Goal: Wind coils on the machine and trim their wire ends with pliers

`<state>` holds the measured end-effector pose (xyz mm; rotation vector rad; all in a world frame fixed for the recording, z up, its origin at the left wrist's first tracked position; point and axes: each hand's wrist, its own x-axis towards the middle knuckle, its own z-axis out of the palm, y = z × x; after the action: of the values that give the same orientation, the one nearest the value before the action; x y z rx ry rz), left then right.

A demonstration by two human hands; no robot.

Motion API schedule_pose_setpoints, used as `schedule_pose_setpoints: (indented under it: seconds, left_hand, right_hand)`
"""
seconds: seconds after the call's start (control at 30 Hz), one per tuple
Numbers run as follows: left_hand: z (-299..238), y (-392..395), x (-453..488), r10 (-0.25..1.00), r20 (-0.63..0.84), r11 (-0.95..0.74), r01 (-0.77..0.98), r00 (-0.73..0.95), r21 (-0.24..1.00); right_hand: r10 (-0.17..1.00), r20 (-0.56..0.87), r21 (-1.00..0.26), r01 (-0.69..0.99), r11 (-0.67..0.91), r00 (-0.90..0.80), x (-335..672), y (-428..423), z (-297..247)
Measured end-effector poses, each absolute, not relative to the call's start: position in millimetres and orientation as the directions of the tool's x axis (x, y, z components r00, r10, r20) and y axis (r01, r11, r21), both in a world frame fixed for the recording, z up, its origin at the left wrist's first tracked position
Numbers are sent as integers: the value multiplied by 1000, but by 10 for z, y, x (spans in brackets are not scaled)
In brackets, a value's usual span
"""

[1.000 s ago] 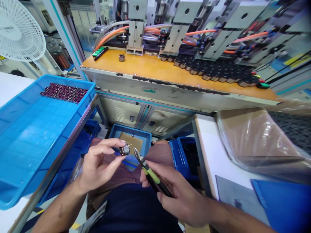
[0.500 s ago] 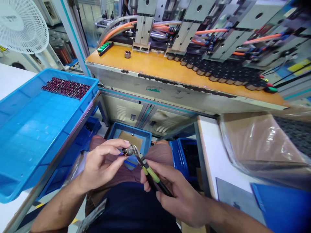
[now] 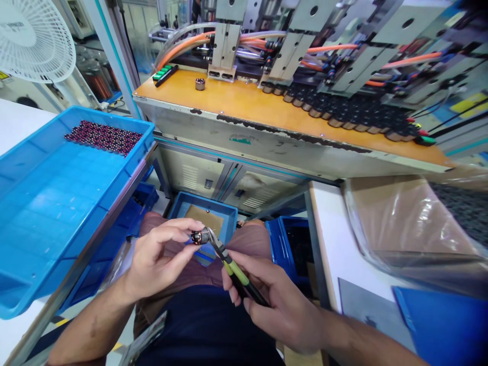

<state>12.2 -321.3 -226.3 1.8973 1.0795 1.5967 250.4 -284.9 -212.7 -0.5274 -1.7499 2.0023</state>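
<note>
Between the thumb and fingers of my left hand [image 3: 162, 254] is a small motor stator [image 3: 200, 236], with copper windings showing on its left and a dark grey body on its right. My right hand [image 3: 272, 295] is wrapped round the green and black handles of a pair of cutting pliers [image 3: 232, 267]. Their metal jaws point up and left and meet the stator's right end, where thin wire ends stick out. Whether the jaws grip a wire is too small to tell. Below both hands are my lap and a blue tray.
A large blue bin [image 3: 46, 203] at left holds rows of small wound parts [image 3: 102, 137]. Ahead, an orange bench top [image 3: 244, 99] carries one stator [image 3: 200, 84] and many black-topped parts [image 3: 343, 112] under machine fixtures. Between my knees stands a blue tray [image 3: 230, 223]; a plastic-lined carton [image 3: 396, 218] is at right.
The plier jaws have closed together somewhat at the stator's right end, and the fingers of my right hand have drawn in slightly. My left hand holds the stator in nearly the same place.
</note>
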Motion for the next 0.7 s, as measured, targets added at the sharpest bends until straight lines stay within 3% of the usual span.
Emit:
schedule_pose_setpoints:
  seconds: [0.33,0.47,0.6,0.7]
  left_hand:
    - [-2276,-3204,141,825,565,-536,290,-21,793]
    - [-2282,-3220,143,874,475,-454,171,-108,874]
    - [-2357,-3205,39,959,233,-255,-139,-161,957]
    - [-2470,-3191,-94,986,40,-93,-335,-162,937]
  right_hand:
    - [565,-168,-986,132,-104,-808,2506,-2795,-2160]
    - [615,-156,-986,82,-147,-773,2450,-2745,-2204]
    - [621,-45,-977,164,135,-783,2373,-2647,-2178]
    - [619,41,-871,276,408,-784,2329,-2431,-2039]
